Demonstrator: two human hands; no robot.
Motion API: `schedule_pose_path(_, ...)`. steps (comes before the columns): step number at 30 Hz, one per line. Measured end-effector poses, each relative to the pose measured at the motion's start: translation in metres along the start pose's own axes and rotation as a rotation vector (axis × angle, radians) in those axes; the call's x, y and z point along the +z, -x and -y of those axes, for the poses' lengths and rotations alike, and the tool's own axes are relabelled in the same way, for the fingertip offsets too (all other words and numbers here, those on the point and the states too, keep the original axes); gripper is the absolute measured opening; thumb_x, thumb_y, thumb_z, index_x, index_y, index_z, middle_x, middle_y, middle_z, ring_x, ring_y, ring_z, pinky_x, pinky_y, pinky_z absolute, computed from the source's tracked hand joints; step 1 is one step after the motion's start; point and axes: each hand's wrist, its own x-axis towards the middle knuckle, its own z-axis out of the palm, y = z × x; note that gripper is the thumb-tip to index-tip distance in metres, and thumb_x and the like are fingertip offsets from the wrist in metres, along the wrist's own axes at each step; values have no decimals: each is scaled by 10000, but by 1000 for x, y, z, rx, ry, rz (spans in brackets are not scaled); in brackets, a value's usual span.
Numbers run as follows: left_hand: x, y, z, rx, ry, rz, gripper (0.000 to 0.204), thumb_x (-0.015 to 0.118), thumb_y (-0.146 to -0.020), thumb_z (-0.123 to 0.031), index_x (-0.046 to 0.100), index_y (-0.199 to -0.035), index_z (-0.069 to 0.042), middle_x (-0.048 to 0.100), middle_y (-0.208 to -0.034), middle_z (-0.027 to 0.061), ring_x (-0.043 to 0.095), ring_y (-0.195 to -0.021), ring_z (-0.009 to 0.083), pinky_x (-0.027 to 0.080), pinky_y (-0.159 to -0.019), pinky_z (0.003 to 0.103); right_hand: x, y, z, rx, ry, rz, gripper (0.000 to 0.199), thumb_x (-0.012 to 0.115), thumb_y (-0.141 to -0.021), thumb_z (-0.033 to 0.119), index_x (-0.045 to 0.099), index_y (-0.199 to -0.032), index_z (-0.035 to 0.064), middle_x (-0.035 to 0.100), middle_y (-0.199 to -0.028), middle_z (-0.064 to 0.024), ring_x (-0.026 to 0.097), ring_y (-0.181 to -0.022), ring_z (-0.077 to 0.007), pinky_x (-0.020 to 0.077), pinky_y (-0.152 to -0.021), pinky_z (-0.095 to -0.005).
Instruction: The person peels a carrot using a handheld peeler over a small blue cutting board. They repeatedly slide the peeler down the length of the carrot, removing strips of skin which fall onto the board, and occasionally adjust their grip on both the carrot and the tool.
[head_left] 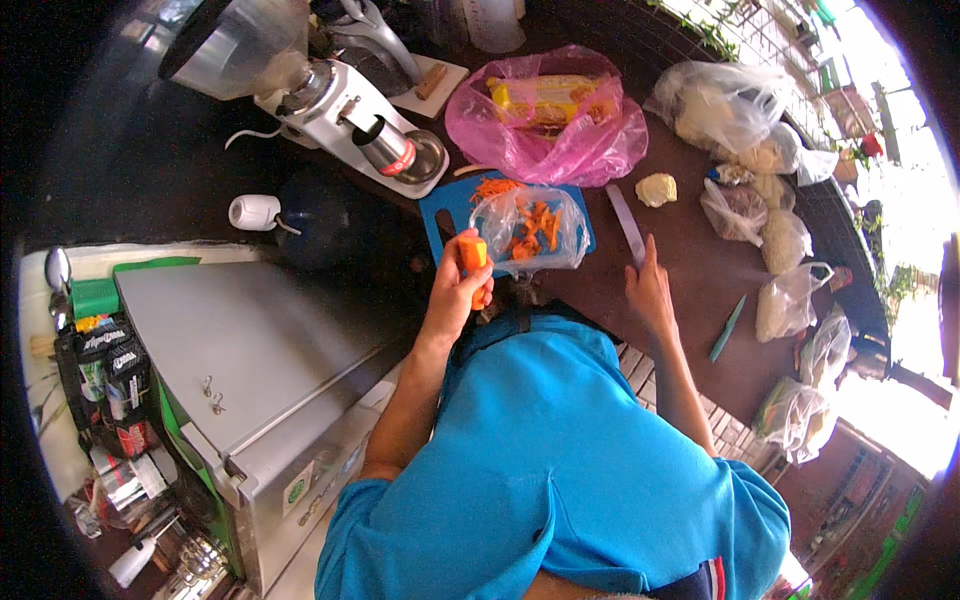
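Note:
My left hand (455,290) is closed around a peeled orange carrot piece (473,252), just off the near left corner of the blue cutting board (432,215). To the right of the board, my right hand (652,295) grips a knife (625,222); its pale blade points away from me, and the fingers hide its handle. A clear plastic bag (575,225) lies on the board with chopped carrot pieces (537,232) in or under it; I cannot tell which. Thin carrot shreds (495,187) are heaped at the board's far edge.
Beyond the board sits a pink plastic bag (480,115) with a yellow package (550,98). A pale yellow lump (656,190) and a green knife-like tool (728,328) lie rightward. Several filled bags (790,305) line the right edge. A coffee grinder (345,115) stands far left.

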Motion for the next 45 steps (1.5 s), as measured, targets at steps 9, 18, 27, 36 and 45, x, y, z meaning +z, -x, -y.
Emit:
schedule_pose_path(9,18,-3,-8,37,99,11,511,571,-897,-88,391,-1375,-114,532,-990,78,585,-717,172,521,-568,316,-26,13,56,-15,-615,5,611,546,-964,264,299,-1481,53,668,-897,-106,588,-676,-148,473,-620,-330)
schedule_pose_path(18,39,1,-28,100,24,70,518,604,-902,-19,371,-1355,-112,566,-1088,103,628,-767,175,586,-654,345,-17,-9,161,-309,-1122,226,411,501,-976,212,414,-1321,8,417,-582,39,378,-469,-34,289,-432,-201)
schedule_pose_path(27,34,17,-37,179,-72,68,504,671,-845,7,380,-1241,-107,595,-1014,63,574,-807,104,447,-641,236,2,-18,186,-245,-1357,501,215,567,-939,180,513,-1094,41,515,-715,-9,454,-492,-79,333,-410,-234)
schedule_pose_path(36,44,16,-42,297,-241,-82,596,780,-745,-9,397,-1196,-74,566,-1007,55,572,-957,145,482,-834,281,3,-17,219,-280,-1483,410,94,463,-996,166,456,-988,73,529,-649,-43,488,-500,-110,369,-422,-243)
schedule_pose_path(45,26,21,-42,276,-90,-50,627,661,-853,-82,334,-1387,-106,548,-1082,90,589,-918,179,511,-799,314,-21,-22,236,-143,-1509,563,496,449,-982,116,314,-1459,94,363,-551,19,307,-457,-78,277,-440,-255)
